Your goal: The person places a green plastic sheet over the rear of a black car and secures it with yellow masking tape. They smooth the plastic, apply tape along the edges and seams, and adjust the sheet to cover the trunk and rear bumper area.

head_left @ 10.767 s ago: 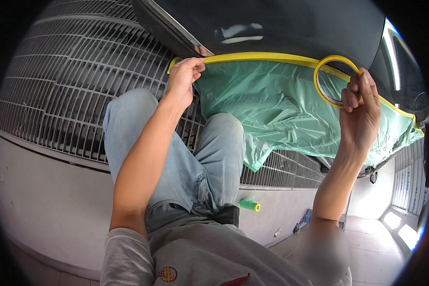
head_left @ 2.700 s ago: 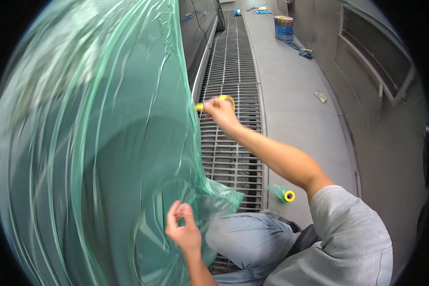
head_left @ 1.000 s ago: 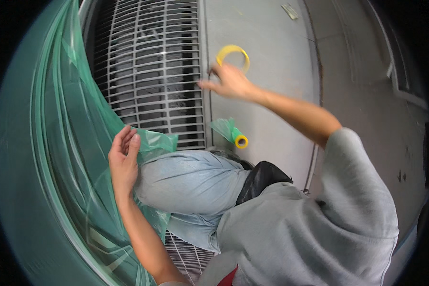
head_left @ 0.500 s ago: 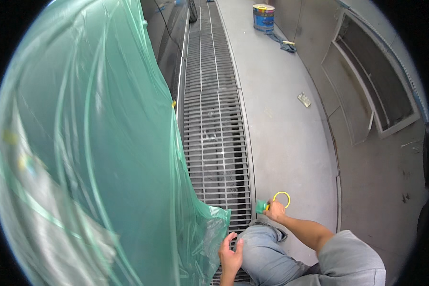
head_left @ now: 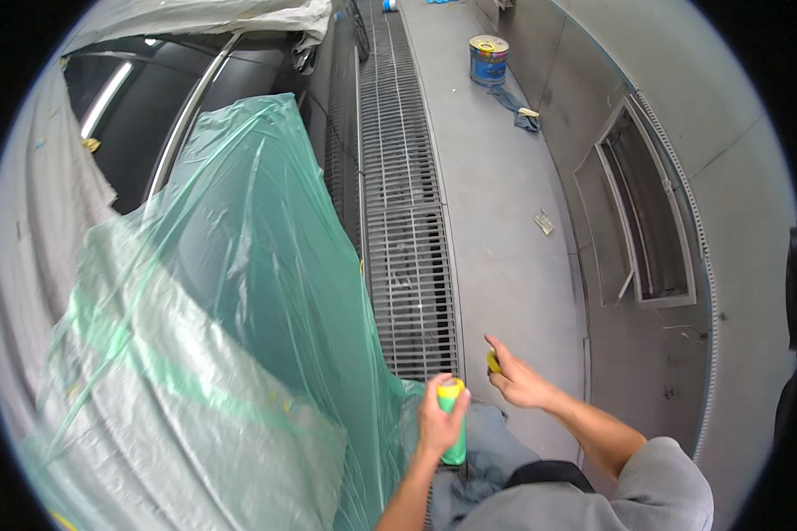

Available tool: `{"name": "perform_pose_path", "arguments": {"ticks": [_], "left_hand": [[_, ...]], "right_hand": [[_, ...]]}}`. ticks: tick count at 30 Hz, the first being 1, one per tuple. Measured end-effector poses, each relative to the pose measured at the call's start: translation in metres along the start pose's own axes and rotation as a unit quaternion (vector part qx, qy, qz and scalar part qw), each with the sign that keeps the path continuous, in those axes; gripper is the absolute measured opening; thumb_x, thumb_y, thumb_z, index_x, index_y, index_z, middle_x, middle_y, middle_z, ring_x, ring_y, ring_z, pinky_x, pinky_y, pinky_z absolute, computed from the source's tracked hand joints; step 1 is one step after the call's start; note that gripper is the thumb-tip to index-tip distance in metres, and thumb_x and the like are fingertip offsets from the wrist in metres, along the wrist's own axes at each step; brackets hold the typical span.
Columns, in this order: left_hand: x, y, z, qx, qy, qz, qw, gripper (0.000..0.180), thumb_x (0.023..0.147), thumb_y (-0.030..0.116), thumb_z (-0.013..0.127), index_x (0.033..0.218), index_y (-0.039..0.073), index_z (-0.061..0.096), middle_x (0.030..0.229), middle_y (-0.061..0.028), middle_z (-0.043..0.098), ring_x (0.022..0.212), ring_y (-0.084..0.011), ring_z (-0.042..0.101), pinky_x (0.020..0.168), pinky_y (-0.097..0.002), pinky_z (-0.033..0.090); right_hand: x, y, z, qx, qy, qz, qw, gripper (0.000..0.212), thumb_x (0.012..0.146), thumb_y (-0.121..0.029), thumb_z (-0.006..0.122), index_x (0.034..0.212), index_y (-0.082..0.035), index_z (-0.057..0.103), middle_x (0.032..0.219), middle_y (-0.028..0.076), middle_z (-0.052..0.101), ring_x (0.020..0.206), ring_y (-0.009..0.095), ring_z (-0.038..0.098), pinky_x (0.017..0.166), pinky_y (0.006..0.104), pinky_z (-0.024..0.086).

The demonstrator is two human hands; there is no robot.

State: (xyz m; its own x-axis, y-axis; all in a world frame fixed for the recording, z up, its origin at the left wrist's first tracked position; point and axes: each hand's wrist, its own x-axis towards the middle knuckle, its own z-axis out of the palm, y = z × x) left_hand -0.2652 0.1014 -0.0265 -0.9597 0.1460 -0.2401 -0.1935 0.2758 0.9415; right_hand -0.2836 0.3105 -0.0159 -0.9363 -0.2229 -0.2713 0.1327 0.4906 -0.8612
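My left hand (head_left: 432, 427) is wrapped round an upright green roll (head_left: 453, 442) with a yellow top, which looks like a roll of masking film. Just to its right, my right hand (head_left: 524, 382) has its index finger stretched forward. Between its thumb and palm sits a yellow ring (head_left: 493, 361), seen nearly edge-on, which looks like a roll of tape. Left of both hands, translucent green plastic film (head_left: 274, 203) drapes down the side of a dark car (head_left: 230, 84). The film's lower edge by my knee is partly hidden by my left arm.
A floor grating (head_left: 407, 265) runs alongside the car. On the grey floor (head_left: 496, 230) stand a blue paint bucket (head_left: 489, 60) and a dark cloth (head_left: 515, 111), with a small flat packet (head_left: 543, 223) nearer. An open wall panel (head_left: 607, 230) leans out at right. Whitish sheeting (head_left: 212, 380) covers more of the car.
My left hand has gone from empty with fingers apart to gripping the green roll. My right hand has come up and still has the yellow ring. The view has shifted, showing more of the car.
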Motion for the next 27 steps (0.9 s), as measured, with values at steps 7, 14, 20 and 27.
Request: {"name": "perform_pose_path", "arguments": {"ticks": [7,14,20,27], "left_hand": [[0.028,0.132,-0.061,-0.127,0.1,0.117,0.98,0.037,0.09,0.003,0.072,0.125,-0.002,0.062,0.1,-0.0083,0.068,0.084,-0.0137,0.066,0.077,-0.0273,0.055],[0.084,0.21,-0.106,-0.021,0.114,0.196,0.974,0.023,0.092,0.017,0.081,0.106,0.001,0.073,0.092,-0.0099,0.069,0.076,-0.0177,0.068,0.067,-0.0307,0.055],[0.177,0.207,-0.135,-0.045,0.202,0.238,0.949,0.008,0.089,0.004,0.077,0.089,-0.001,0.071,0.088,-0.0101,0.07,0.067,-0.0175,0.064,0.056,-0.0296,0.051],[0.268,0.234,-0.152,-0.002,0.321,0.275,0.906,0.006,0.087,0.0,0.077,0.087,-0.001,0.071,0.085,-0.009,0.069,0.064,-0.0163,0.061,0.052,-0.0285,0.047]], "right_hand": [[0.022,-0.167,-0.088,0.136,-0.106,-0.048,0.984,0.081,0.096,0.0,0.067,0.163,-0.005,0.022,0.083,0.01,0.07,0.078,0.017,0.068,0.077,0.0337,0.055],[0.086,-0.245,-0.124,0.043,-0.145,-0.125,0.98,0.08,0.095,0.003,0.068,0.162,-0.004,0.025,0.086,0.012,0.073,0.077,0.019,0.071,0.078,0.0353,0.058],[0.193,-0.272,-0.148,-0.1,-0.186,-0.117,0.97,0.049,0.101,-0.016,0.063,0.145,-0.003,0.045,0.068,0.013,0.066,0.063,0.031,0.069,0.064,0.0425,0.053],[0.315,-0.269,-0.18,-0.144,-0.158,-0.102,0.972,0.019,0.099,-0.007,0.057,0.118,-0.002,0.057,0.065,0.008,0.06,0.059,0.021,0.063,0.059,0.0406,0.051]]}}
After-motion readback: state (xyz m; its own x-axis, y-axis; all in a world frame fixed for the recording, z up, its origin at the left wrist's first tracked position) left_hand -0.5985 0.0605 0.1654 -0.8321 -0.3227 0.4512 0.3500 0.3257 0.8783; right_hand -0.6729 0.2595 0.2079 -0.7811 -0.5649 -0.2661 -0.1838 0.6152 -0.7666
